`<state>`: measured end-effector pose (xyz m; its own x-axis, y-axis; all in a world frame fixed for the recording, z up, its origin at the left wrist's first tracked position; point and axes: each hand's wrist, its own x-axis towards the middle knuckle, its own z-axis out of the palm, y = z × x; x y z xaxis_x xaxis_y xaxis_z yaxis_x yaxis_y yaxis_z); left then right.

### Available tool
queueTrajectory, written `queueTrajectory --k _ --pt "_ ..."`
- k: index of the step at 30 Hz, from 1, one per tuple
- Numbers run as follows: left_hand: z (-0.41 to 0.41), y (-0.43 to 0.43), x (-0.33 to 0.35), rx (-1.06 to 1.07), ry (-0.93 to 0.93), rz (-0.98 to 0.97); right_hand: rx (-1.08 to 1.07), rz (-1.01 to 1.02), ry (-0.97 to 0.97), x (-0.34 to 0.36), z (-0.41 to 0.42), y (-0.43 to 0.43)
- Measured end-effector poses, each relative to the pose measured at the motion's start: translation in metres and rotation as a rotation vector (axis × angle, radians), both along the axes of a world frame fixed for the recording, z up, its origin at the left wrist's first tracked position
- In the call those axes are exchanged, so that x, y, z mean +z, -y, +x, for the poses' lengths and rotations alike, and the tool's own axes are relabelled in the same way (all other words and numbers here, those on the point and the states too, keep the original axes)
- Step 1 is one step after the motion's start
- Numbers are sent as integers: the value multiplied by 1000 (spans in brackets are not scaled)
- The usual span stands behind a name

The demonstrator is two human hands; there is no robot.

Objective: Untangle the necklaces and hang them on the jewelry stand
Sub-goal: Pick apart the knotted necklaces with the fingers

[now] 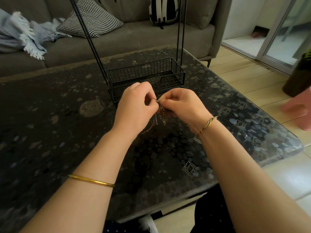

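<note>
A tangle of thin gold and silver necklaces (161,115) hangs between my two hands, just above the dark patterned table (67,115). My left hand (136,106) and my right hand (183,105) both pinch the tangle at its top, fingertips nearly touching. One chain end (147,131) trails down under my left wrist. The black wire jewelry stand (146,78) sits directly behind my hands, with a basket base and tall thin uprights that run out of the top of the view. Its hanging bar is not in view.
A grey sofa (117,41) with a checked cushion (89,21), a fringed blue throw (25,36) and a black-and-white bag (164,10) stands behind the table. The table's right corner (296,145) borders tiled floor, where a pink object (299,110) lies.
</note>
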<state>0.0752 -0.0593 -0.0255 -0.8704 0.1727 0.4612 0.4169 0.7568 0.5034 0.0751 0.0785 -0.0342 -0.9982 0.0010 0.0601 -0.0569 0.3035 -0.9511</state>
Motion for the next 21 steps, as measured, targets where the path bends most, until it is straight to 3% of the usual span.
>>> queueTrajectory --k 10,17,21 --pt "1 2 1 -7 35 22 0 216 -176 0 0 0" --pt "1 0 0 -1 43 2 -6 50 -131 0 1 2" --pt "-3 1 -2 13 215 38 10 38 -113 -1 0 1"
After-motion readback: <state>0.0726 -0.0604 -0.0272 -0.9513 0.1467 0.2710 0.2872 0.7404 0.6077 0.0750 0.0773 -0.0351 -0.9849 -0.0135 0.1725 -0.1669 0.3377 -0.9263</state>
